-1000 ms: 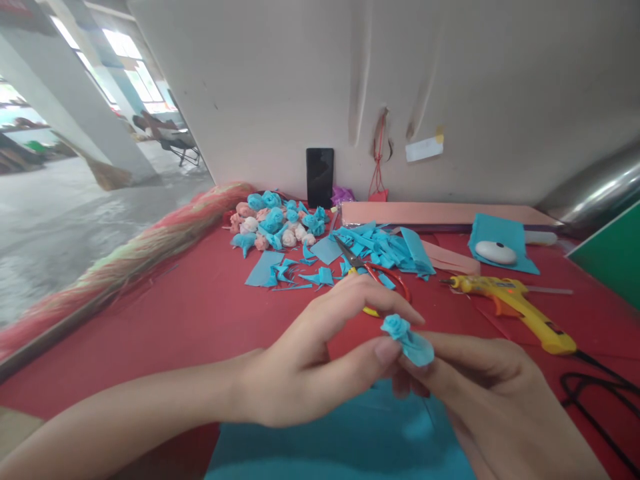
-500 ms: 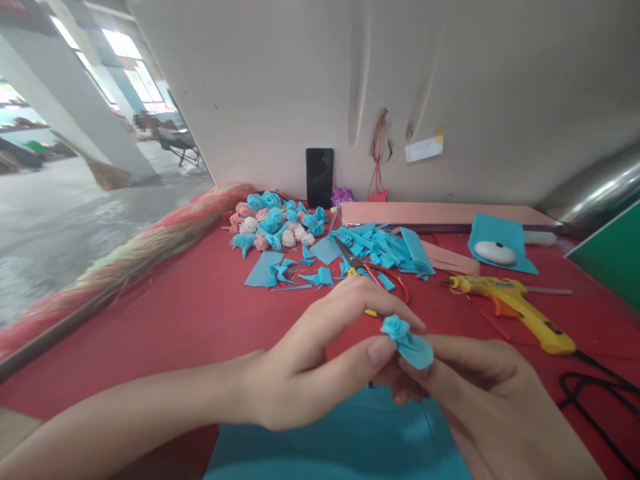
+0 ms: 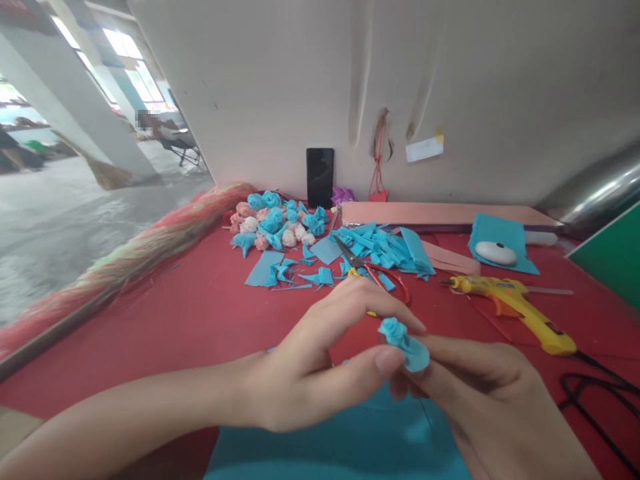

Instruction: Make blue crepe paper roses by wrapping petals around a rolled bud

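A small blue paper flower (image 3: pixel 393 331) with a curled top and one rounded petal (image 3: pixel 417 355) is held between my two hands. My left hand (image 3: pixel 335 360) comes in from the left and pinches the flower's base with thumb and fingers. On the other side, my right hand (image 3: pixel 490 387) grips the petal's lower edge between thumb and fingers. A thin dark line, perhaps a stem wire, shows below the fingers. Under both hands lies a blue sheet (image 3: pixel 330 453). Just beyond my left hand rest red-handled scissors (image 3: pixel 373 270), partly hidden by it.
Blue paper pieces (image 3: pixel 370 245) lie scattered behind the scissors, beside a pile of paper flowers (image 3: pixel 275 220). A yellow glue gun (image 3: pixel 520 307) with a black cord rests at right. A phone (image 3: pixel 320 177) leans against the wall. A white oval device (image 3: pixel 495 253) sits on blue paper.
My left thumb has slid a little to the right and down along the flower's base. The flower has shifted slightly left and turned a little; both hands keep hold of it.
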{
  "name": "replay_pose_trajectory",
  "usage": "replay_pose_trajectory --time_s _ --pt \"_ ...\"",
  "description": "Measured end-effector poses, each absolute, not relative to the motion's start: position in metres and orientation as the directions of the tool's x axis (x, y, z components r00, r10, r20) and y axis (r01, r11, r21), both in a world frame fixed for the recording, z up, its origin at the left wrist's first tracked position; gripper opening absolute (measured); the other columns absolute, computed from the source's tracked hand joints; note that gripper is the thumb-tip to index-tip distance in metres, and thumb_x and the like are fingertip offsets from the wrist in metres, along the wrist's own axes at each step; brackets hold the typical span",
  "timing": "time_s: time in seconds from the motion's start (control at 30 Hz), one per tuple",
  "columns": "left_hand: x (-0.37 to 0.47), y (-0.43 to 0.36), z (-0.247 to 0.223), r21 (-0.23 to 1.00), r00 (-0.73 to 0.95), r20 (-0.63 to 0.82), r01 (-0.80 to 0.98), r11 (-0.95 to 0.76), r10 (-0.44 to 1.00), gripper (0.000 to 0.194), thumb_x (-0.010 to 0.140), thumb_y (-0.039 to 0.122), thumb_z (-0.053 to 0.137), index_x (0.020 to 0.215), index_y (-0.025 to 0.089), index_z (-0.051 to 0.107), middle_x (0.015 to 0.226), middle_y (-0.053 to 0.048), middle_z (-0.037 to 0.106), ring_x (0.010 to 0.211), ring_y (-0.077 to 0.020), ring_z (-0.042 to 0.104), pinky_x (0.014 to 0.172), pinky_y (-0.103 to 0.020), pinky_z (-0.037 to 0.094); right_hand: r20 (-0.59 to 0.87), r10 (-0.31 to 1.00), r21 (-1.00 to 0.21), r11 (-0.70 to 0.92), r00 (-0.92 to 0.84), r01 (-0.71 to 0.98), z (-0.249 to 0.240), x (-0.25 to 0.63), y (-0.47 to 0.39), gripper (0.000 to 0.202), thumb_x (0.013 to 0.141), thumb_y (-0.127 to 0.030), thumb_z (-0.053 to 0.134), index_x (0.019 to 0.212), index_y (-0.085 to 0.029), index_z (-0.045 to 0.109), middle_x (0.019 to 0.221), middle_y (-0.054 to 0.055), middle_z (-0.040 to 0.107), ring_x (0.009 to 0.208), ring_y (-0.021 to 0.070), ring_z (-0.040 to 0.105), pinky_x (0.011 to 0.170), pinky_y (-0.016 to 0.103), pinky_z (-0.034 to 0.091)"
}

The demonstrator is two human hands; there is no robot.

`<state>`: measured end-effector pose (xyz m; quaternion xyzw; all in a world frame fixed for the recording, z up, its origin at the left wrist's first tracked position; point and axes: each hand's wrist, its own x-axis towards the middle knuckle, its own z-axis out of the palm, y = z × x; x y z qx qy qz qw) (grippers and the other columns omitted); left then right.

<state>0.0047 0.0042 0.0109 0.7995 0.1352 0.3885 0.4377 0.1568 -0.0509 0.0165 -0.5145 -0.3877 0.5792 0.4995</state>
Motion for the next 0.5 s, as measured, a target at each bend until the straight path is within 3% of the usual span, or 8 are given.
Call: replay_pose_trajectory --time_s 0.3,0.5 --pt "0.0051 0.0013 0.0083 0.827 0.656 0.480 -0.117 -0.549 0.583 0.020 0.096 0.029 0.040 0.104 0.017 0.053 0.076 -0.003 0.060 0.084 -0.0179 0.059 0.088 -0.038 0.045 -0.120 0.993 -0.986 -0.117 0.018 -0.120 0.0120 0.1575 -0.0495 0.023 0.061 -0.042 0.078 0.047 -0.025 0.070 0.046 -0.002 0.053 0.048 0.0106 0.045 0.042 0.018 0.041" --pt "0.0057 -0.0003 0.0095 0.832 0.651 0.464 -0.087 -0.548 0.601 0.019 0.095 0.027 0.041 0.104 0.016 0.053 0.079 -0.003 0.058 0.086 -0.0181 0.058 0.088 -0.038 0.045 -0.108 0.994 -0.990 -0.107 0.009 -0.096 0.0076 0.1581 -0.0492 0.008 0.060 -0.035 0.079 0.056 -0.029 0.076 0.051 -0.002 0.058 0.053 0.0117 0.047 0.045 0.018 0.044"
